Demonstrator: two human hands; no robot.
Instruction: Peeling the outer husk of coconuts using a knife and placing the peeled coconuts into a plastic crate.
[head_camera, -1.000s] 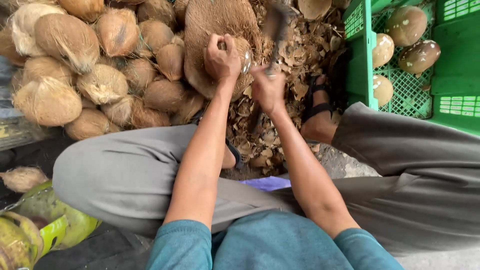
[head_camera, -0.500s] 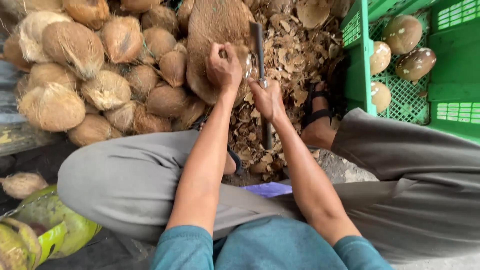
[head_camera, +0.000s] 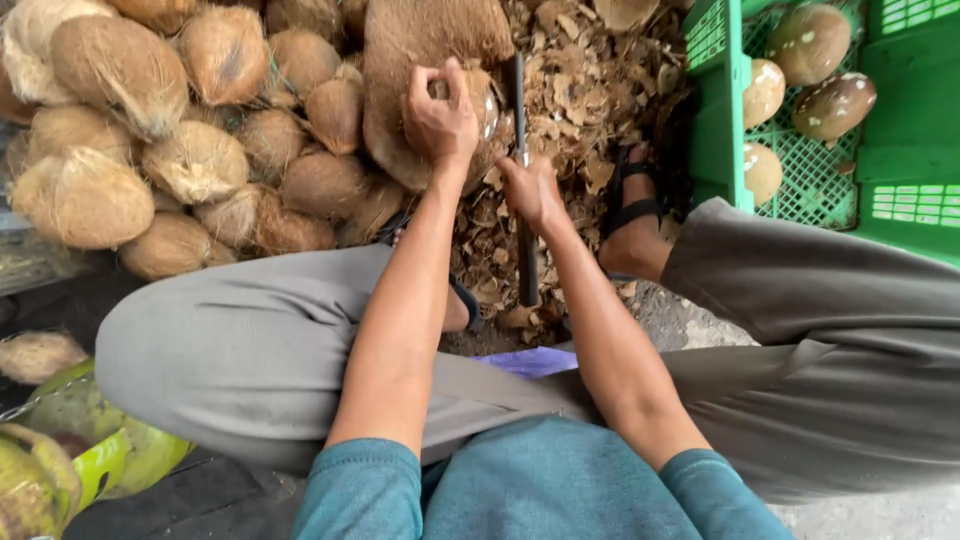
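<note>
Right now my left hand (head_camera: 440, 115) is curled tight over a coconut (head_camera: 480, 110), fingers wrapped across its top and pinning it against the big husk block (head_camera: 420, 60) in front of me. My right hand (head_camera: 530, 190) is closed round the handle of the blade (head_camera: 521, 120), which stands nearly upright with its edge against the coconut's right side, just beside my left fingertips.

To do this well, I judge the grip on the nut matters most: it is round and fibrous, so I want it pressed firm into the block so it cannot roll when the edge bites. My thumb and fingertips should sit on the far side from the blade, well off its line. Short, controlled strokes along the shell seem safer than a long swing, turning the nut a little between each.

Husk chips (head_camera: 590, 110) cover the ground between my feet, and my sandal (head_camera: 632, 205) is near the blade's lower end, so I should keep that foot clear. Unpeeled coconuts are piled (head_camera: 190, 160) to my left; cleaned ones lie in the green crate (head_camera: 720, 130) to my right.
</note>
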